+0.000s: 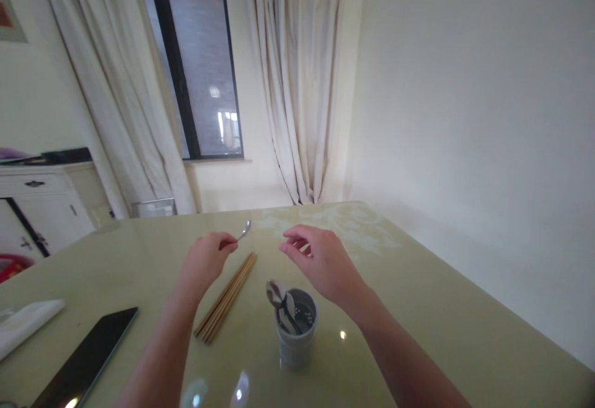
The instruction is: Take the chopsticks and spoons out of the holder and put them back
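Note:
Between the thumb and fingers of my left hand (210,262) is the handle of a small metal spoon (245,230), its bowl pointing up and away from me. My right hand (320,259) hovers to the right, fingers curved and thumb apart from them, with nothing seen in it. Below the hands stands a grey utensil cup (297,346) with holes in its bottom. Metal spoons (276,293) lean against its left rim, bowls up. A bundle of wooden chopsticks (226,299) lies on the table, just right of my left forearm.
The greenish glossy table (418,327) runs up to a white wall on the right. At the left lie a dark tablet-like slab (88,355) and a white object (30,321). A white cabinet (41,203) and curtains (307,85) stand beyond the table.

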`<state>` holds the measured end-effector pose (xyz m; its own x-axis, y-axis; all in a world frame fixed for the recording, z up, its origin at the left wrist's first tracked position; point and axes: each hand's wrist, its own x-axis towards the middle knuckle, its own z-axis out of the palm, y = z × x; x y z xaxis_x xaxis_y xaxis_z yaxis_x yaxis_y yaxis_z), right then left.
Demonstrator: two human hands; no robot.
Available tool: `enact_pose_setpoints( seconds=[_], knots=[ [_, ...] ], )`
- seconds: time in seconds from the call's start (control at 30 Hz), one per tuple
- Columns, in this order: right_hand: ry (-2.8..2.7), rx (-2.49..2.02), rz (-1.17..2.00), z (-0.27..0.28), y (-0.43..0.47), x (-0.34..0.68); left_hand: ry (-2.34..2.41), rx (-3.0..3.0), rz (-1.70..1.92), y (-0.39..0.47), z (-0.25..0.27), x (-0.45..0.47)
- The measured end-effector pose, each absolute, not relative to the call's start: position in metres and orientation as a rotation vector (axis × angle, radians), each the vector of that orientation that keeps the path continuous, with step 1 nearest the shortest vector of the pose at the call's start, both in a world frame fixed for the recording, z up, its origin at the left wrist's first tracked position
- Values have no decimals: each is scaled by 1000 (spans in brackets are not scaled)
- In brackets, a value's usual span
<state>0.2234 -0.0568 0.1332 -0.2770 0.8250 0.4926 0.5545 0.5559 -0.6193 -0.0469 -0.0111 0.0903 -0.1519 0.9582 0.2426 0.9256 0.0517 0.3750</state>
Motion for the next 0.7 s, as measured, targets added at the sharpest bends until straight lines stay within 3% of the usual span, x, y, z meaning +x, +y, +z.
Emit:
enact_pose_setpoints(
  seconds=[0.27, 0.7],
  knots=[
    [-2249, -1205, 407, 120, -59, 211, 2402, 1785, 384, 11, 26, -67],
    [-2498, -1274, 207, 103, -62, 199, 2456, 1721, 325, 10, 4, -67]
  ],
)
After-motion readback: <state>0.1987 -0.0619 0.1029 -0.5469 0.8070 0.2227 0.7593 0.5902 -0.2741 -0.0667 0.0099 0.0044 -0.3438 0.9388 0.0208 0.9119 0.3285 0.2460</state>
